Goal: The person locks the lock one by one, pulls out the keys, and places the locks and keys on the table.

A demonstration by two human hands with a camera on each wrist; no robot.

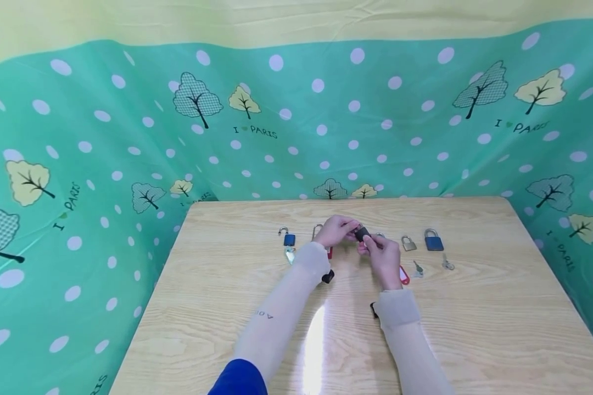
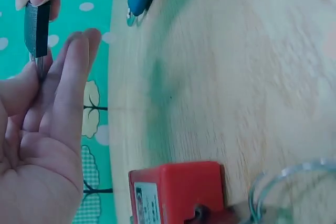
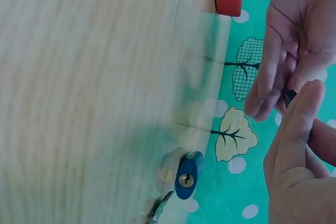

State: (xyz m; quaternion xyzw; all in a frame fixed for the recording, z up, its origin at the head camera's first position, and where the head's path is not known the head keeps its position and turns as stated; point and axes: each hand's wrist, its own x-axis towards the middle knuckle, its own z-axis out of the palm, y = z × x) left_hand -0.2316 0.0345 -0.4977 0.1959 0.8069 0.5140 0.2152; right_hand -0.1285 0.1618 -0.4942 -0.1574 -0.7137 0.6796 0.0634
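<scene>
A black padlock (image 1: 362, 233) is held between both hands above the far part of the table. My left hand (image 1: 335, 231) pinches its metal shackle (image 2: 40, 67) between thumb and fingers. From the other side, my right hand (image 1: 385, 259) grips the black body (image 2: 37, 30) with thumb and fingertips. In the right wrist view, the fingers of my right hand (image 3: 299, 156) mostly hide the padlock. Under my left hand lies a red padlock (image 2: 191, 192), its raised shackle showing in the head view. A red key tag (image 1: 404, 275) lies beside my right wrist.
To the left lie an opened blue padlock (image 1: 289, 240) and its keys (image 1: 290, 254). On the right are a small metal padlock (image 1: 408, 243), a closed blue padlock (image 1: 434, 242) and two sets of keys (image 1: 418, 269). A green patterned cloth (image 1: 296, 131) hangs behind the table.
</scene>
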